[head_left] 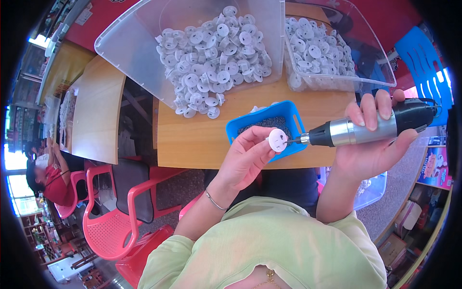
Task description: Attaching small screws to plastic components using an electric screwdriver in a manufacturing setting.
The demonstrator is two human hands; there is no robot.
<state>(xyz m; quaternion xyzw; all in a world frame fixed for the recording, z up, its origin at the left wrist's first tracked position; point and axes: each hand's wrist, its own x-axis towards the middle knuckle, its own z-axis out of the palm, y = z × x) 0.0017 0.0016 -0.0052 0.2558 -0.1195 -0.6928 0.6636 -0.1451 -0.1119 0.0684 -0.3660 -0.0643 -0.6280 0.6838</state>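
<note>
Two hands at work: a driving step looks to be in hand, the bit meeting the disc.
Left hand: fingers closed round a small white plastic disc, held over the near edge of the bench.
Blue tray: shallow, holds small dark screws, just behind the disc.
Electric screwdriver: black and silver barrel, tip touching the disc.
Right hand: wrapped firmly round the screwdriver.
Clear bins: far side, heaped with white discs.
Next move, likely: steady, square pressure on the tip.
</note>
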